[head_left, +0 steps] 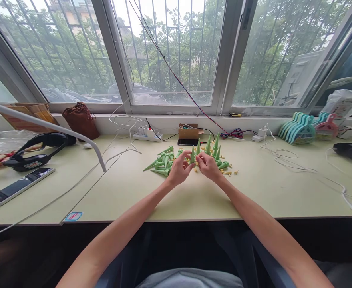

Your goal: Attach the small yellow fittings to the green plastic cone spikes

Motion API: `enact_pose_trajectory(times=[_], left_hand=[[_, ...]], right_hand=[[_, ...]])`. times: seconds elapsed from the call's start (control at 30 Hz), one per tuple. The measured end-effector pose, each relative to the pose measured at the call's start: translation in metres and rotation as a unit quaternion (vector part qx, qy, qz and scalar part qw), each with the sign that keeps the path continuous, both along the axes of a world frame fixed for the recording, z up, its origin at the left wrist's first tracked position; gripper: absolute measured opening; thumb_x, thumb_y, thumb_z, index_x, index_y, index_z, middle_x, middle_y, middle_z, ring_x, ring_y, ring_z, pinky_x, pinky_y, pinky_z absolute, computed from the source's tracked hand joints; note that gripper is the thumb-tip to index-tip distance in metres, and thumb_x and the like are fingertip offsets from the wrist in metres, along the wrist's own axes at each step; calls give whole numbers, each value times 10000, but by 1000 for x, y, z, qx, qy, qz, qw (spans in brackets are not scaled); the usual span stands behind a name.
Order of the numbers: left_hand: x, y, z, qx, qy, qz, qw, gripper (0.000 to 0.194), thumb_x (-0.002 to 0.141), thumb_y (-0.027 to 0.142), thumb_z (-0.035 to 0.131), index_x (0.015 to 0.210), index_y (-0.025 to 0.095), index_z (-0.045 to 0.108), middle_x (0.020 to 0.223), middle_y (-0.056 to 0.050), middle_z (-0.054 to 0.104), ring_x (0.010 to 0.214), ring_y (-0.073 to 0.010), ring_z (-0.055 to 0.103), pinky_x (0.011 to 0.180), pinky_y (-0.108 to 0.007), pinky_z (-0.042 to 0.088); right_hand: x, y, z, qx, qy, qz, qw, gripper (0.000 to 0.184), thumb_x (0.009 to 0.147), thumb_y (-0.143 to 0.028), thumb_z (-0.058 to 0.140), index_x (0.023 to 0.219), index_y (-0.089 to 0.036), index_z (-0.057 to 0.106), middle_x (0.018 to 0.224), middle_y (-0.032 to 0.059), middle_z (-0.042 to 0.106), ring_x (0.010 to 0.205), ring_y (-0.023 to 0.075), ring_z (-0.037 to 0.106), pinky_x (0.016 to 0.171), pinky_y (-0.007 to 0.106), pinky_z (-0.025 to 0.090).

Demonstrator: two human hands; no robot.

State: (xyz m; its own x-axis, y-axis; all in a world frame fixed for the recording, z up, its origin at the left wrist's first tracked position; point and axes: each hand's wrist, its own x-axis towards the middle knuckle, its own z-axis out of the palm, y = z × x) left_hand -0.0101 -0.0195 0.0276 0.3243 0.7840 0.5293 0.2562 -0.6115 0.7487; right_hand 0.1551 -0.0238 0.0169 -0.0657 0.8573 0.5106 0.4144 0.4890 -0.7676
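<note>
Above the middle of the table, my left hand (pixel 180 169) has its thumb and fingers around an upright green cone-shaped plastic spike (pixel 193 154). My right hand (pixel 208 165) is closed in a pinch right beside that spike; what its fingertips hold is hidden. More green spikes (pixel 160 164) lie in a pile to the left of my left hand. Several others (pixel 208 145) stand points up behind my right hand. Small yellow plastic pieces (pixel 227 173) are scattered to the right of my right hand, some among the green spikes.
Behind the spikes are a dark phone (pixel 188 142) and a small cardboard box (pixel 190 131). A power strip (pixel 147 136) and cables (pixel 235 133) run along the window. Headphones (pixel 40 150) and a tablet-like device (pixel 20 186) lie left; teal hangers (pixel 297 130) stand right.
</note>
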Motion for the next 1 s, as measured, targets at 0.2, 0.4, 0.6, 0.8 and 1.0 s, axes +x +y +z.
enact_pose_trajectory(times=[0.2,0.4,0.6,0.8,1.0], left_hand=[[1,-1,-2,36,-1,-21,999,217,831,210,577,1041,217,523,1056,-42,538,594,-38,499,504,-168,442],[3,0,1,-77,-91,-11,993,287,843,341,599,1056,230,441,989,-21,526,508,-39,516,390,-168,413],[2,4,4,-274,-123,-54,952,383,866,576,536,897,209,430,628,44,528,370,-58,412,343,-194,361],[2,3,7,-400,-173,-120,892,459,793,591,647,832,212,392,622,18,578,422,-71,457,404,-210,402],[-1,4,7,-397,-183,-139,889,443,768,529,714,919,169,505,667,-11,599,456,-61,480,453,-219,429]], right_hand=[[-1,-1,0,-12,12,8,1000,349,931,-499,445,719,-223,449,484,-39,445,430,122,394,460,252,308],[-1,1,1,-2,36,-20,999,357,931,-514,447,724,-224,432,496,-39,458,427,116,394,464,245,318],[1,0,1,11,26,-20,999,363,938,-532,440,753,-220,455,499,-47,444,436,111,373,470,238,309],[0,-1,-1,22,11,12,1000,347,935,-519,446,772,-215,485,510,-50,430,459,111,366,478,235,296],[1,0,-2,19,8,15,1000,353,931,-533,439,777,-217,477,522,-48,429,465,111,357,481,237,300]])
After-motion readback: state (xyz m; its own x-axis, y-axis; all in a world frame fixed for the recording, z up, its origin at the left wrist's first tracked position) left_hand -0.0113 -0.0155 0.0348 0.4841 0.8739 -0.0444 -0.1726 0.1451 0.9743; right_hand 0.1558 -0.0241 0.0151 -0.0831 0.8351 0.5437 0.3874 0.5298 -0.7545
